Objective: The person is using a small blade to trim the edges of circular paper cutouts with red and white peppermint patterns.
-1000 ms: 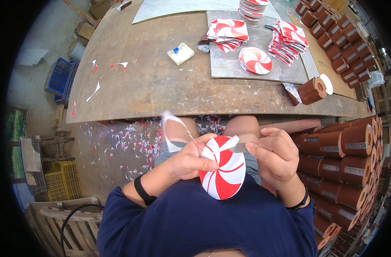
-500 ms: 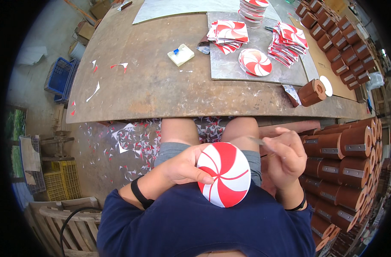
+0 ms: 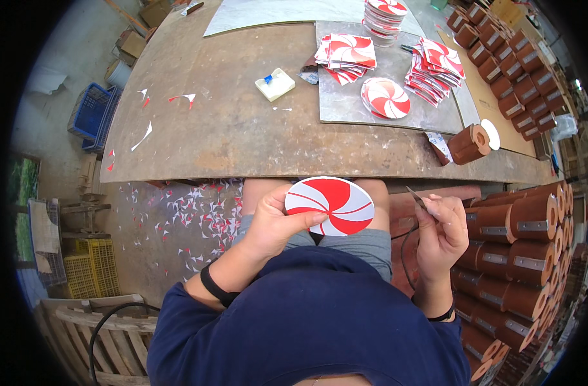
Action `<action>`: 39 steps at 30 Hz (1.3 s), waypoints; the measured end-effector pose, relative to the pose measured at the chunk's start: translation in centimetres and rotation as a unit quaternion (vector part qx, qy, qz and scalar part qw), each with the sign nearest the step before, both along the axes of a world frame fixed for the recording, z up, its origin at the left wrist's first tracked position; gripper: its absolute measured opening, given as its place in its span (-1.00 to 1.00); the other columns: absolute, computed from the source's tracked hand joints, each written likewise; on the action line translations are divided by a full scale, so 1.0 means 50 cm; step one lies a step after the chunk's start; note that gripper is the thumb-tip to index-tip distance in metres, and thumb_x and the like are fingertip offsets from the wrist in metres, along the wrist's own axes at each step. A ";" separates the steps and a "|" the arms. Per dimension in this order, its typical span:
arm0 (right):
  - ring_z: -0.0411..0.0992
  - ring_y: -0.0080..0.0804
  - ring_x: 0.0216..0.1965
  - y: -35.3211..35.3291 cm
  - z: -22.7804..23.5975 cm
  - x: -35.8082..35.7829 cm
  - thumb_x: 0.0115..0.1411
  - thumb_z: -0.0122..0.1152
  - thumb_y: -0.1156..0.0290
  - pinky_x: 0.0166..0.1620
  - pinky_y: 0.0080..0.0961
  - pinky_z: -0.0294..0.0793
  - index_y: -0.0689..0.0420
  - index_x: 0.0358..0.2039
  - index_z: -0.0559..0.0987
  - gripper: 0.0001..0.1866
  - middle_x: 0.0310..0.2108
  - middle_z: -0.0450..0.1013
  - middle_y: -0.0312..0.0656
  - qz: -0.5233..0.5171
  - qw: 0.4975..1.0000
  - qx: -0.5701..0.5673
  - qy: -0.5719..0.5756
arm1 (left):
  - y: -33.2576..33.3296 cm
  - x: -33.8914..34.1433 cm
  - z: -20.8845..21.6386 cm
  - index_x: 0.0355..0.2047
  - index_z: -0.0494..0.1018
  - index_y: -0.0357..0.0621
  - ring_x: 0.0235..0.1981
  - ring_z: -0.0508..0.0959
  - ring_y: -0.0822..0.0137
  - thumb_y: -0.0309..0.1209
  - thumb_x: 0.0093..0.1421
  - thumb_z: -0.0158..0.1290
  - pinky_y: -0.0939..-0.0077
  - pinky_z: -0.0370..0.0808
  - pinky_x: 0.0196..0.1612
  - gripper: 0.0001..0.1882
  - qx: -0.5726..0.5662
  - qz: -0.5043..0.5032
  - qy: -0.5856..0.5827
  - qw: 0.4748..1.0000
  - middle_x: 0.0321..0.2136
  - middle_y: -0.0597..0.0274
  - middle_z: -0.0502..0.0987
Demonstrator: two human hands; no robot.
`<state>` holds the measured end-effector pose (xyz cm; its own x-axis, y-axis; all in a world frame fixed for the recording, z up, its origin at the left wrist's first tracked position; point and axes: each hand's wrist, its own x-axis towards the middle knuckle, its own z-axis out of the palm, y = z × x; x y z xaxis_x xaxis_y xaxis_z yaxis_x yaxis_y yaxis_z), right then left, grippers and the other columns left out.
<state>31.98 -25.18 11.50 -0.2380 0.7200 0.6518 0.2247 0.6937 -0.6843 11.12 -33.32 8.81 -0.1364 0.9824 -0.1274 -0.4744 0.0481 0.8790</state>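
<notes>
My left hand grips a round red-and-white swirl disc by its left edge, thumb lying on the patterned face. The disc is tilted above my lap, near the table's front edge. To the right, apart from the disc, my right hand is closed on a small pointed blade. Its tip points up and left; the fingers hide the rest of it. Beyond, on a grey board, lie a low pile of round swirl discs, two stacks of square swirl sheets and a taller stack of discs.
The brown table holds a small cream block, curved offcuts and a brown cylinder beside a white disc. Brown cylinders are piled at my right. Scraps litter the floor; crates stand left.
The disc has moved up, away from my chest, and tipped flatter in my left hand. My right hand has shifted slightly, and its blade now shows sharply instead of blurred.
</notes>
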 end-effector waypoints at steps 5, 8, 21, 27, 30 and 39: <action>0.31 -0.46 -0.52 -0.002 -0.012 -0.002 -0.16 0.16 0.69 -0.24 -0.51 0.33 0.23 -0.47 0.48 -0.82 -0.58 0.38 -0.21 -0.002 1.000 -0.017 0.012 | 0.002 -0.005 -0.006 -0.30 0.40 -0.25 -0.37 0.47 0.47 -0.61 -0.10 0.08 0.63 0.40 -0.28 -0.72 -0.003 0.009 0.041 0.999 -0.40 0.22 0.49; 0.31 -0.45 -0.51 -0.006 -0.017 -0.006 -0.16 0.16 0.69 -0.25 -0.52 0.34 0.23 -0.47 0.48 -0.83 -0.58 0.37 -0.21 0.002 0.998 -0.050 0.027 | 0.011 -0.007 -0.010 -0.23 0.35 -0.25 -0.29 0.45 0.44 -0.60 -0.07 0.06 0.57 0.38 -0.21 -0.67 0.001 0.007 -0.045 0.999 -0.33 0.19 0.46; 0.28 -0.47 -0.56 0.000 -0.001 -0.046 -0.17 0.16 0.70 -0.24 -0.48 0.34 0.18 -0.42 0.51 -0.77 -0.62 0.33 -0.24 0.070 0.998 0.005 -0.006 | 0.030 -0.016 -0.038 -0.03 0.07 -0.19 -0.20 0.44 0.30 -0.45 0.07 -0.05 0.39 0.43 -0.16 -0.53 0.034 -0.113 -0.343 0.932 -0.23 0.11 0.37; 0.28 -0.41 -0.57 0.018 0.002 -0.067 -0.23 0.15 0.71 -0.28 -0.44 0.34 0.17 -0.42 0.51 -0.72 -0.61 0.33 -0.26 0.090 0.994 0.057 0.001 | 0.033 -0.018 -0.054 -0.06 0.16 -0.17 -0.18 0.42 0.33 -0.46 0.04 0.00 0.43 0.39 -0.12 -0.56 0.037 -0.140 -0.375 0.916 -0.17 0.13 0.36; 0.29 -0.41 -0.56 0.018 0.009 -0.080 -0.27 0.14 0.68 -0.31 -0.43 0.34 0.16 -0.44 0.52 -0.72 -0.61 0.33 -0.27 0.101 0.989 0.107 -0.032 | 0.039 -0.011 -0.049 -0.10 0.19 -0.16 -0.21 0.43 0.36 -0.44 0.06 -0.03 0.46 0.42 -0.17 -0.62 0.023 -0.170 -0.348 0.921 -0.20 0.14 0.37; 0.28 -0.44 -0.54 0.011 0.013 -0.091 -0.40 0.13 0.48 -0.35 -0.42 0.37 0.15 -0.48 0.54 -0.69 -0.54 0.34 -0.31 0.116 0.954 0.257 -0.105 | 0.037 -0.001 -0.047 -0.32 0.29 -0.17 -0.49 0.45 0.52 -0.32 0.18 -0.20 0.65 0.44 -0.38 -0.81 -0.027 -0.064 -0.334 0.940 -0.49 0.27 0.43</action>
